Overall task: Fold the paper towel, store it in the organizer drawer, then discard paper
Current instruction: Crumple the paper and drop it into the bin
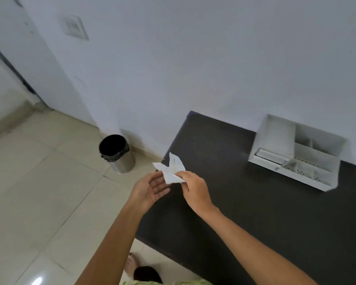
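Paper (171, 169), white and crumpled, is hanging in the air off the near-left corner of a dark tabletop (255, 212), out over pale floor tiles (39, 202). A plain white wall (193, 58) is running behind the table; a steel bin (118, 153) with a black liner is standing on the floor against that wall, open-mouthed, left of the paper. A white organizer (294, 153) is sitting at the table's far edge against the wall, its low drawer possibly sliding out a little, though blur is making that unsure. The paper's long axis is running from the lower right up toward the upper left, two ragged points fanning toward the bin. The right hand (194, 189) is pinching its lower end between thumb and fingertips. The left hand (149, 189) is waiting just beside it, palm up, fingers loosely spread, gripping nothing.
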